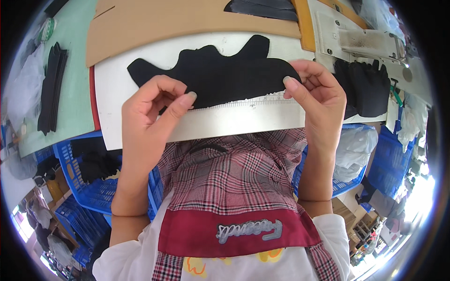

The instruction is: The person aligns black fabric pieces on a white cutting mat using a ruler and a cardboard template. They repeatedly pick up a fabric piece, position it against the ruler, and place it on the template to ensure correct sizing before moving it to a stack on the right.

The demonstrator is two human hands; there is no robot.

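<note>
A black fabric piece (234, 79) is stretched between my hands over the white work table (253, 124). My left hand (152, 110) pinches its near left edge between thumb and forefinger. At its rounded right end, my right hand (323, 96) grips the cloth the same way. Curved points and notches of black fabric stick out at the far side; whether they belong to the same piece or to one underneath, I cannot tell. Along the near edge of the cloth, a ruler scale (253, 103) shows on the table, partly covered by the fabric and my left hand.
Beyond the fabric lies brown cardboard (197, 28). Stacked black pieces (361, 89) are at the right, near a metal machine part (370, 44). More black strips (52, 89) rest on a green surface (77, 105) at left. Blue crates (89, 194) stand below table level.
</note>
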